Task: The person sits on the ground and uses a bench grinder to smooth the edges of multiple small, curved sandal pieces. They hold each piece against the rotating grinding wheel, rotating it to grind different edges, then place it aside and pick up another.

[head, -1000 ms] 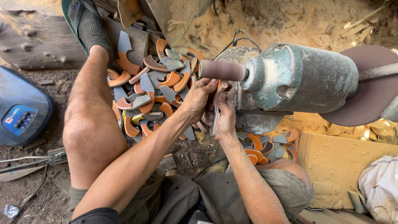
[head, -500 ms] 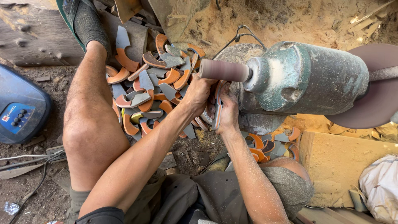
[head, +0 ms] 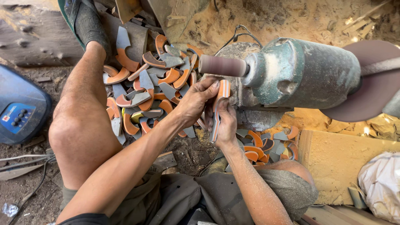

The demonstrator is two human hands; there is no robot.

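Since a second ago you've dropped the curved orange-and-grey layered piece [head: 218, 109] off the brown sanding drum [head: 223, 66], now at its 6 o'clock. Left hand [head: 196, 102] and right hand [head: 225, 123] both pinch it; looks like checking, then re-presenting the edge.

The right hand [head: 227, 123] covers the lower half of the striped piece [head: 221, 98], so its full outline cannot be told, and the left hand [head: 196, 102] hides the edge it pinches. The motor [head: 302, 73] blocks the ground behind it, and its disc [head: 375, 83] runs off the right edge. The foot [head: 85, 18] is cut by the top edge. The blue box [head: 18, 110] is cut at the left, its buttons too small to read. In the pile [head: 148, 89], lower pieces lie buried under upper ones. The white bag [head: 381, 185] is cropped at the right. Both arms leave the frame at the bottom.
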